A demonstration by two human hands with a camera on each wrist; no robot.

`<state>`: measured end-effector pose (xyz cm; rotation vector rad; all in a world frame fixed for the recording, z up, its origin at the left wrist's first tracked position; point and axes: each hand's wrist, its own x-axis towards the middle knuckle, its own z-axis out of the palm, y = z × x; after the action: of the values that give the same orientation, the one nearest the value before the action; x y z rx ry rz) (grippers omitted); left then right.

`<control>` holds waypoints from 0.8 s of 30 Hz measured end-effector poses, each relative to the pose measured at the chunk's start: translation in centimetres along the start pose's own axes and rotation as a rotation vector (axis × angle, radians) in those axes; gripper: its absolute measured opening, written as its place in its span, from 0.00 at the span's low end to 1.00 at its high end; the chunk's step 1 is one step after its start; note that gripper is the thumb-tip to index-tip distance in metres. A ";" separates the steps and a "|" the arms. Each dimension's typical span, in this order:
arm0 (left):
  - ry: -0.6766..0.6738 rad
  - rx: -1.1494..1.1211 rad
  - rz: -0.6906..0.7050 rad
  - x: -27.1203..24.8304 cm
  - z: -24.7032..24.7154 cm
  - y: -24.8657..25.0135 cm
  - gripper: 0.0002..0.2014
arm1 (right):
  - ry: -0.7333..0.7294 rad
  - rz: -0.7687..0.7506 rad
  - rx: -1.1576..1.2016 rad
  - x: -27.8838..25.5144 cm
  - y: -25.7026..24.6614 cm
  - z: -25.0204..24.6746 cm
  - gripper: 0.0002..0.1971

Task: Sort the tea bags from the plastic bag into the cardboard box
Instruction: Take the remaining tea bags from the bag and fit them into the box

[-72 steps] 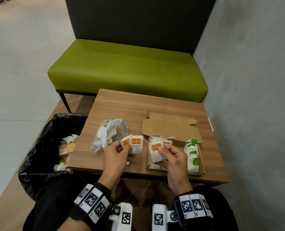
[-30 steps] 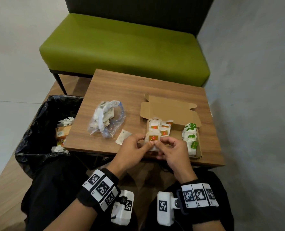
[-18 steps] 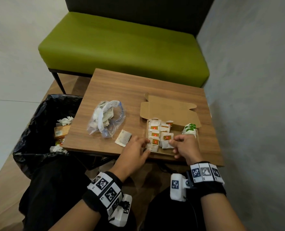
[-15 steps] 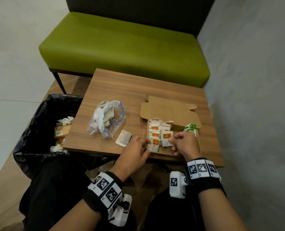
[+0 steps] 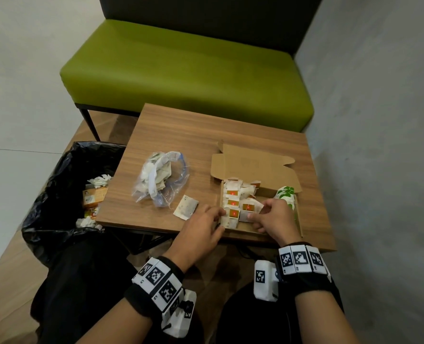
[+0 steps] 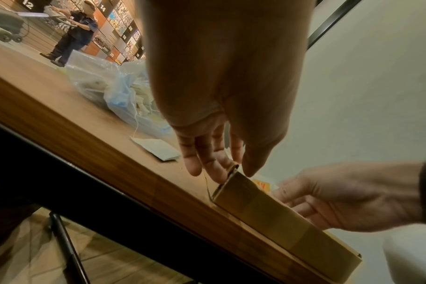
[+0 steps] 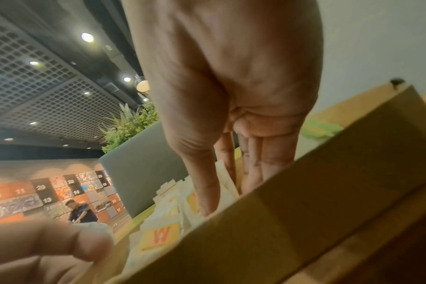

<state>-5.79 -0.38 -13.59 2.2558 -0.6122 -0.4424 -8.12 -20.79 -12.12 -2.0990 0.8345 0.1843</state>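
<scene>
Fingers (image 7: 263, 163) on your right hand (image 5: 271, 217) were pointing down into the cardboard box (image 6: 268, 211), and with the thumb on the other side they looked to be pinching one orange-tagged tea bag (image 5: 249, 211), just right of the orange row (image 5: 232, 202) packed along the box's left wall. Green-tagged bags (image 5: 286, 192) sat against the right wall, so the middle strip was where you had room.

Your left hand (image 5: 201, 227) wasn't gripping anything. Its fingers lay fairly straight, tips touching the near left corner of the box from outside, which reads to me like you were just steadying it.

Now the bit that matters for what comes next, imo. That loose tea bag (image 5: 186, 209) was lying flat on the table (image 5: 206, 135), between the plastic bag (image 5: 160, 177) and the box, just beyond your left knuckles and a touch to their left. Its long axis ran on a diagonal, near-left to far-right, so the near end pointed roughly back at you. Your left hand was clearly the closer one. Your right would have had to cross over the box wall and the left hand to get there.

So once the pinched bag is seated, I'd guess a short reach forward with the left is the easy pickup. I couldn't make out a tag on it, so you'd have to check which row it belongs in. The plastic bag had more bags inside, so the sort was nowhere near done.
</scene>
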 end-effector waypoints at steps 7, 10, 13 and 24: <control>-0.004 0.010 0.011 -0.1 -0.1 0.1 0.19 | 0.134 -0.078 -0.192 -0.5 0.0 0.4 0.11; -0.001 0.017 0.025 -0.1 -0.1 0.0 0.19 | 0.206 -0.148 -0.171 -0.3 0.2 1.1 0.09; -0.006 0.019 0.029 0.0 -0.2 0.0 0.19 | 0.239 -0.171 -0.113 -0.4 0.1 1.2 0.10; -0.023 0.017 0.032 -0.2 -0.6 0.3 0.19 | 0.130 -0.219 -0.164 -0.6 0.6 0.6 0.05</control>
<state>-5.74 -0.14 -12.96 2.2562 -0.6650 -0.4497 -8.85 -20.23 -12.64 -2.3594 0.6761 -0.0012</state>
